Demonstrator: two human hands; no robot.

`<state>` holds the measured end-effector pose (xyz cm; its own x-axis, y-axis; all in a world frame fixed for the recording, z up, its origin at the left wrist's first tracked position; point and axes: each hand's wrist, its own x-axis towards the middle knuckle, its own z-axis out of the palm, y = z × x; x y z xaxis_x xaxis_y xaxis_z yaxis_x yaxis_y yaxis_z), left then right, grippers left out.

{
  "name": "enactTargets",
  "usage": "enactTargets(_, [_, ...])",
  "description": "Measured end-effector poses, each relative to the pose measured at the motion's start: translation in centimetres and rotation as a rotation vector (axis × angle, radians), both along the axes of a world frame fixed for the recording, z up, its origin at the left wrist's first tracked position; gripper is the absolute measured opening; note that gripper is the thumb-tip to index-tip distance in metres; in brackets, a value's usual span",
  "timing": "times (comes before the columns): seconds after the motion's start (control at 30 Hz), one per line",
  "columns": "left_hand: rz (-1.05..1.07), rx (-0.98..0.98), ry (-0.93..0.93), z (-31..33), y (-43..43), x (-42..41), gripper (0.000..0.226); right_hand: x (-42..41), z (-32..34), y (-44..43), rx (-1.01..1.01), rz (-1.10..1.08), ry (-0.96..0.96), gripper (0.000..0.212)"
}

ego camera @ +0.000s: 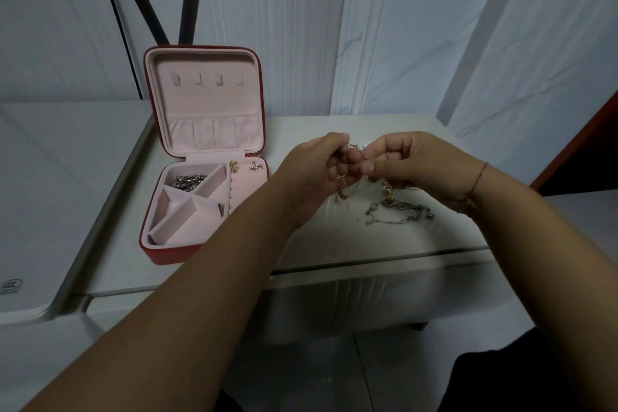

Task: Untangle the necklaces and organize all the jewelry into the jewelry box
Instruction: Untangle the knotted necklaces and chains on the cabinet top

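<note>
I had both grips raised over the tabletop (334,244), just right of the open jewelry box (167,256). The left grip (311,177) and the right grip (418,164) were each pinched on the tangled necklaces (389,201), fingertips almost meeting at a knot of gold chain and pale beads. Which strand each one held, I could not tell. The rest of the tangle hung down onto the tabletop, with a silver chain (406,212) lying loose below my right wrist. In the box, a silver piece (189,181) sat in the back left compartment, two gold earrings (234,166) were at the back right, and the lid hooks were bare.

My worry was the knot. Pulling the grips apart would likely cinch it tighter, and the thin gold strand could kink or snap. The hanging pendants might also catch the silver chain and drag it toward the front edge. In the dim light I could easily have misjudged which loop ran through which.
</note>
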<state>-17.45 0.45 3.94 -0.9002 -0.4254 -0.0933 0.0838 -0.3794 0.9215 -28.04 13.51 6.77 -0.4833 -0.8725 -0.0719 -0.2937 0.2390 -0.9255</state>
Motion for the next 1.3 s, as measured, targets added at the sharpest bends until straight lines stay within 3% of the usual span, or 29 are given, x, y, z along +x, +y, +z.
enactTargets(0.17, [-0.031, -0.012, -0.005, 0.05, 0.01, 0.08, 0.027, -0.30, -0.07, -0.19, -0.069, -0.058, 0.053, 0.011])
enactTargets(0.43, [-0.065, -0.029, -0.023, -0.03, 0.14, 0.02, 0.025, -0.12, 0.06, -0.36, -0.158, -0.100, 0.133, 0.009])
enactTargets(0.87, [-0.038, 0.006, -0.066, -0.14, 0.33, -0.08, 0.027, 0.15, 0.15, -0.47, -0.059, -0.034, 0.244, 0.015])
enactTargets(1.17, [-0.010, -0.218, -0.049, -0.43, 0.03, 0.31, 0.007, -0.31, -0.11, -0.45, -0.080, -0.115, 0.148, 0.016])
enactTargets(1.3, [0.021, -0.334, -0.075, -0.75, -0.06, 0.38, 0.014, -0.12, -0.11, -0.66, -0.083, -0.100, 0.147, 0.018])
